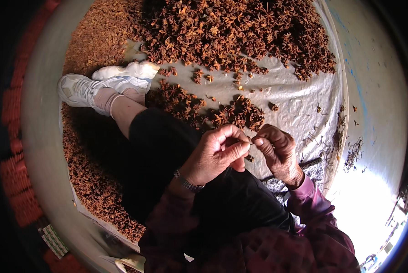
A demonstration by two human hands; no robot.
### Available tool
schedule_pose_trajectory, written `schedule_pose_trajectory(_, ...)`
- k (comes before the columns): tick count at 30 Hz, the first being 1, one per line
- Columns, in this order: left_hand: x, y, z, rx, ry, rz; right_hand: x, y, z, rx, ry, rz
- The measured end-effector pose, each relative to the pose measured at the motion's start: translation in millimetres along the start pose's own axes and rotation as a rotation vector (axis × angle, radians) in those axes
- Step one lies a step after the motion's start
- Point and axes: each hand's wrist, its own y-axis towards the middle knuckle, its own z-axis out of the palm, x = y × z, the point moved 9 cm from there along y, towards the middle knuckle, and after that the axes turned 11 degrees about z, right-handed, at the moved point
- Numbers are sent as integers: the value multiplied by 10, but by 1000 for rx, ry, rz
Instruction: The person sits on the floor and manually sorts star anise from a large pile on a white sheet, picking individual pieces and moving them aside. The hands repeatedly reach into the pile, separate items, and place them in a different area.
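Above my lap, my left hand (217,153) and my right hand (277,153) meet almost fingertip to fingertip. A small dark piece of star anise (248,139) is pinched by my left thumb and fingers, which hide most of it. My right thumb and forefinger grip its thin stem end. Just beyond my hands, a small heap of dried star anise (239,112) lies on a pale plastic sheet (286,90). Another dark bit (250,158) shows below my left fingers.
A large star anise pile (238,30) covers the sheet's far part. Smaller brown pieces (95,41) spread at the left. Thin stems (354,153) are scattered on the floor at right. A patterned cloth item (313,172) lies by my right wrist. White shoes (122,76) rest on the sheet.
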Motion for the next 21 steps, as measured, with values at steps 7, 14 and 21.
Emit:
schedule_pose_trajectory(7,-441,-239,37,47,-14,126,-750,81,-1077,-369,-1203,50)
schedule_pose_trajectory(14,-674,-323,-685,-444,1419,363,-664,1284,-65,-132,-1446,23)
schedule_pose_trajectory(21,-556,-219,-802,-470,1359,363,-531,1215,-154,-100,-1129,-287)
